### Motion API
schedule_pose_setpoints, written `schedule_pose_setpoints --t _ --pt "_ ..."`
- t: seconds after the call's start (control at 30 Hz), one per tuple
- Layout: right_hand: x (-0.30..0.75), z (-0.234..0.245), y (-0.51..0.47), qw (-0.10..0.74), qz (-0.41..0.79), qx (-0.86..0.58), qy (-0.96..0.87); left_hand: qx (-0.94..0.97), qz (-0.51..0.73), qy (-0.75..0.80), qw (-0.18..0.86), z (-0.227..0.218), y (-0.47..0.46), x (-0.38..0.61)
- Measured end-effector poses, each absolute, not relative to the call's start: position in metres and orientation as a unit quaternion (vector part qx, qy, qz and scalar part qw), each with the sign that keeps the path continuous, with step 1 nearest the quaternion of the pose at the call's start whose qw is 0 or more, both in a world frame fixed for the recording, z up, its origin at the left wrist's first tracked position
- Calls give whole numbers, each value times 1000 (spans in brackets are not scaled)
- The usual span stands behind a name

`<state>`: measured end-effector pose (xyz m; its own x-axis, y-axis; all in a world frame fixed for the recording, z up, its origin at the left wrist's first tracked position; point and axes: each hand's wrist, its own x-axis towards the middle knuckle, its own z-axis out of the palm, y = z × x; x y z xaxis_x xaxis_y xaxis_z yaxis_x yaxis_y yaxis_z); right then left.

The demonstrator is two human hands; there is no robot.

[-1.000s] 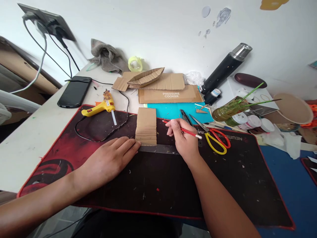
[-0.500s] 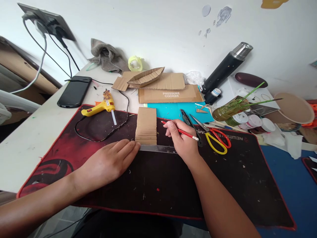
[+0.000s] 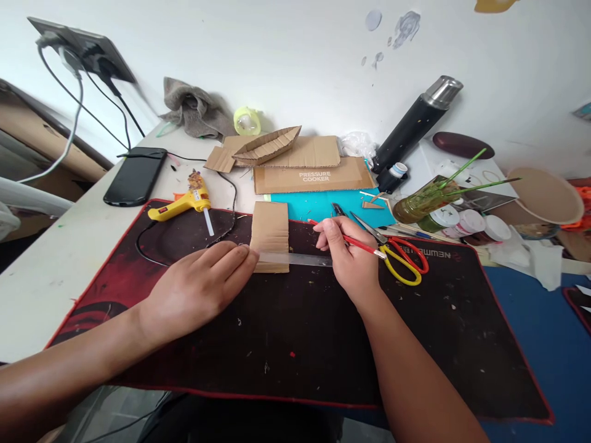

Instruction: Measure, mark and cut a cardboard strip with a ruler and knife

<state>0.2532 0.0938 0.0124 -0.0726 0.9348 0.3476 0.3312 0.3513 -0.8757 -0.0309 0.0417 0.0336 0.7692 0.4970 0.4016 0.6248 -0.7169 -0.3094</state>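
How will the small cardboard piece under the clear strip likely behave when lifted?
The cardboard piece is probably light, being a thin sheet. It may bend along the faint crosswise ridges beyond the clear strip.

Ruler [image 3: 302, 259] now across cardboard [image 3: 270, 226]

Clear strip [image 3: 298, 259], six o'clock: left end hidden at left hand [image 3: 198, 286], right end behind right hand [image 3: 351, 261]. Black tool [image 3: 338, 210], three o'clock: partly behind right hand. Yellow patch [image 3: 495, 5], two o'clock: cut by top edge.
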Motion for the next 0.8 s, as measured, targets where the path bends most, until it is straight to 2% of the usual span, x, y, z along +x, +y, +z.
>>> schedule_pose_setpoints --t 0.3,0.8 --pt "250 12 91 470 307 -468 -683 -918 -86 -316 224 18 43 -19" --pt "245 4 90 408 392 -499 -656 -915 -108 -356 154 8 31 -25"
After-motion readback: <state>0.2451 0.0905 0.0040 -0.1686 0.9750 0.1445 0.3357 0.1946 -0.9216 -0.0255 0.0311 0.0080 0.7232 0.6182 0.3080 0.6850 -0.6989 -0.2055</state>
